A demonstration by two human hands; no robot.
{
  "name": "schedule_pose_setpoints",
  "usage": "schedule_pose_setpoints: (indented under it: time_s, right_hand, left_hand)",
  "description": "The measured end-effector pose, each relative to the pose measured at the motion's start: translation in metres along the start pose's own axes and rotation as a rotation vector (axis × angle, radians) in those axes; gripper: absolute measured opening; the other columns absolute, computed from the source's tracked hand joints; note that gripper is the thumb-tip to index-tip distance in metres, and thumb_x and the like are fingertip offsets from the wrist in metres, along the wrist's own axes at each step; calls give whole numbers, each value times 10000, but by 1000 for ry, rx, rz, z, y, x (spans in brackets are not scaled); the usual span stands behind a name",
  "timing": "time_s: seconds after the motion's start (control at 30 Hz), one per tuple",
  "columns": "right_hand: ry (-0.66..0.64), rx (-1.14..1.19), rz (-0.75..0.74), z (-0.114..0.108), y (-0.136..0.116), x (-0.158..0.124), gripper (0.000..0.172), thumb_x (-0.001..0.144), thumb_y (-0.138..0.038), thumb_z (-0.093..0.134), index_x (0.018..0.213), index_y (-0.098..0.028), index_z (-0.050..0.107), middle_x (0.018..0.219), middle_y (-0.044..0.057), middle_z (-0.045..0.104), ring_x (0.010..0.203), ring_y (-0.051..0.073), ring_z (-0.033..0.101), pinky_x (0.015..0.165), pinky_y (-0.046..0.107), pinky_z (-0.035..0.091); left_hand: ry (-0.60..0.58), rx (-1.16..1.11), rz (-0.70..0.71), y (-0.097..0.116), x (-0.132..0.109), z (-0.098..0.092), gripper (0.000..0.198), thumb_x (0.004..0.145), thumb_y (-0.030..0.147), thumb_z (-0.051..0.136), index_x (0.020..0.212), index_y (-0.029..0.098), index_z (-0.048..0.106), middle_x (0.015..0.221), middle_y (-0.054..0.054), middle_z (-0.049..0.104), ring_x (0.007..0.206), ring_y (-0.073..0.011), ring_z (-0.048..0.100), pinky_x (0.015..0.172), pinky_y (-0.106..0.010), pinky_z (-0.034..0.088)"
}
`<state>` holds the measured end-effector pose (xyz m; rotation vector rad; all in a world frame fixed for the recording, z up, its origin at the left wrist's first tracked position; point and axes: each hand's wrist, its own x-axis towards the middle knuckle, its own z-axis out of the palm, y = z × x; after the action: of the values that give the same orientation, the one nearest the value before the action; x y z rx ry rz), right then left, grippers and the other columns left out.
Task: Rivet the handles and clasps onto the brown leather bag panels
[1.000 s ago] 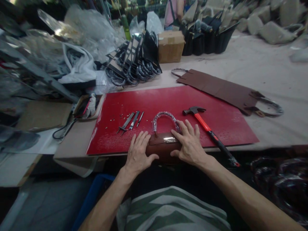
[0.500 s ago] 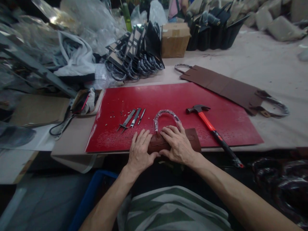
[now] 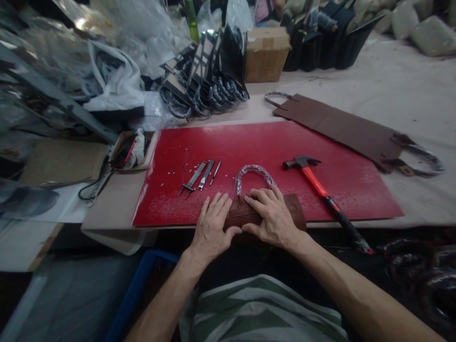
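A brown leather bag panel (image 3: 245, 219) lies curved over the near edge of a red board (image 3: 221, 140). From its top stands an arched handle (image 3: 253, 168) wrapped in clear plastic. My left hand (image 3: 213, 223) rests flat on the panel's left end, fingers stretched out and thumb pointing inward. On the panel's middle and right, my right hand (image 3: 272, 216) presses with spread fingers, some near the handle's right foot. The two thumbs almost meet at the near side. The panel's underside is hidden.
A claw hammer (image 3: 322, 190) lies to the right, its grip overhanging the edge. Several metal punches (image 3: 205, 175) lie left of the handle. Another brown panel with handles (image 3: 338, 128) sits behind right. Black bag parts (image 3: 210, 76) and a cardboard box (image 3: 267, 54) stand at the back.
The view has shifted slightly, so everything on the table appears a little farther right. Both hands keep nearly the same place on the leather panel.
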<state>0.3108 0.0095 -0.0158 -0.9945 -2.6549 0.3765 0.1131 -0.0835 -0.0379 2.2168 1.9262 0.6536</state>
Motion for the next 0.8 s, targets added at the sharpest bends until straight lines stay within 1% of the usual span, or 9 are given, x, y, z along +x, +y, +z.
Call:
schedule_pose_setpoints:
  time_s: [0.13,0.23,0.33,0.47,0.63,0.7,0.73,0.8]
  right_hand:
    - [20,-3,0,0,-2,0,652,732,-528,754,1275,-188,635,1270,120,610,1158,321,512,1184,548,163]
    - [39,-5,-20,1,-2,0,661,721,-500,768,1272,-161,634,1268,130,611,1152,318,516,1184,542,169]
    - [63,-3,-43,3,1,0,674,695,-466,785,1264,-136,636,1272,144,608,1143,321,519,1175,549,192]
    - [56,16,-69,5,5,1,677,678,-434,791,1265,-137,628,1289,140,602,1151,328,514,1150,556,238]
    - [63,36,-65,4,6,1,664,663,-416,804,1245,-145,634,1264,136,607,1130,317,525,1139,541,261]
    - [73,38,-65,4,6,1,664,660,-420,811,1240,-147,636,1262,134,605,1133,315,525,1141,539,259]
    - [75,38,-68,4,6,1,672,656,-421,817,1241,-145,635,1258,132,605,1132,314,525,1141,539,259]
    - [73,40,-77,4,6,1,685,647,-420,826,1243,-142,632,1243,130,609,1122,313,527,1133,548,268]
  left_hand:
    - [-4,6,1,1,0,-1,707,806,307,738,1423,124,445,1511,-132,448,1456,-299,330,1239,-528,239]
    - [-2,16,2,2,0,0,708,809,291,726,1431,121,434,1516,-139,439,1459,-308,323,1234,-541,249]
    - [-6,22,6,3,0,0,732,804,296,724,1446,126,416,1521,-146,429,1462,-321,315,1226,-567,260]
    - [-35,26,9,1,1,-1,747,817,322,713,1469,145,393,1533,-151,409,1464,-339,307,1207,-610,273]
    - [-41,-1,12,2,1,-1,737,819,324,720,1460,142,406,1528,-162,411,1460,-345,311,1196,-618,286]
    - [-24,-47,7,0,2,-5,658,838,315,701,1423,149,450,1499,-150,455,1434,-324,361,1194,-590,306]
    - [2,-78,-8,-3,4,-9,573,864,302,668,1389,159,487,1458,-138,503,1399,-304,414,1183,-561,339]
    - [98,-113,-75,-14,10,-21,379,925,270,574,1292,175,571,1329,-114,608,1279,-262,532,1126,-485,425]
